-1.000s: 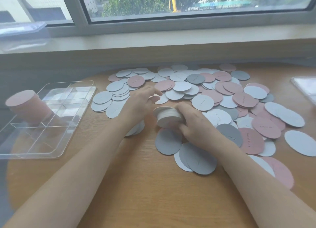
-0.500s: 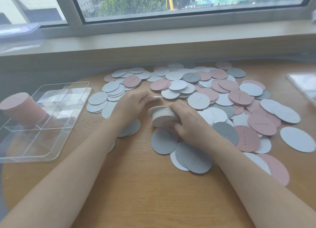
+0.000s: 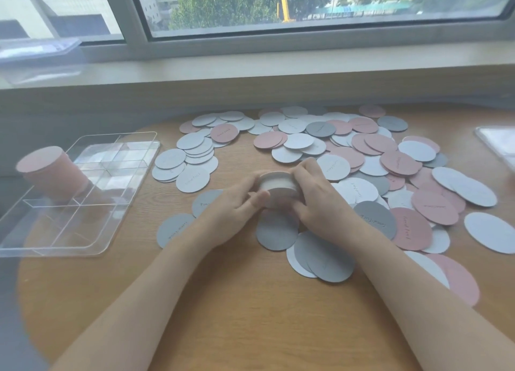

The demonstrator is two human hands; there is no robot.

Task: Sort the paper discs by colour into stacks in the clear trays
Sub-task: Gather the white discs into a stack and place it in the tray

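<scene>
Between the fingers of both hands, at the middle of the desk [image 3: 250,315], a short stack of white discs [image 3: 278,186] is held upright; the left hand [image 3: 231,217] curls its fingers against the stack's left side, and the right hand [image 3: 320,200] wraps round its right side, so both are grasping it; well to the left of the fingers a clear tray [image 3: 83,231] already carries one tall pink stack [image 3: 53,173] in a far compartment, its other compartments looking bare; beyond and to the right of the fingers a large loose heap of discs [image 3: 362,159] in pink, white and grey lies unsorted, so I judge the sorting well short of half done; several discs bear a faint cursive line, too small to read; another tray's edge [image 3: 498,145] shows far right.
</scene>
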